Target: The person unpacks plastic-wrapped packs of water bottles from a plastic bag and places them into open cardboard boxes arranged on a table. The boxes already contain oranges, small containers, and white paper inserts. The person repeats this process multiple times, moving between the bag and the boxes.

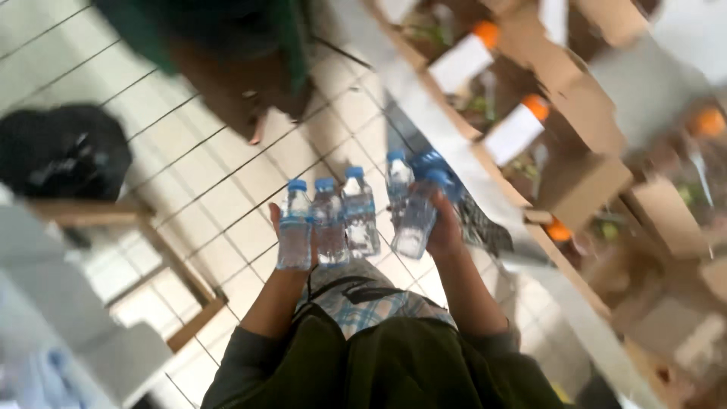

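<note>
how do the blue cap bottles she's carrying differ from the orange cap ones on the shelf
The blue-capped bottles are clear, look like water, and are held between the left hand and right hand. The orange-capped bottles are white and opaque, standing among cardboard boxes. Both kinds are capped.

The left hand [282,227] is mostly hidden behind clear blue-capped plastic water bottles [327,223]. Brown cardboard boxes [583,182] and white orange-capped bottles [515,130] are motion-blurred, contents unreadable.

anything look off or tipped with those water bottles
One does: the bottle in the right hand leans sideways, cap tilted away from the rest. The three in a row by the left hand stand upright. No spill shows, though the picture is blurry.
</note>
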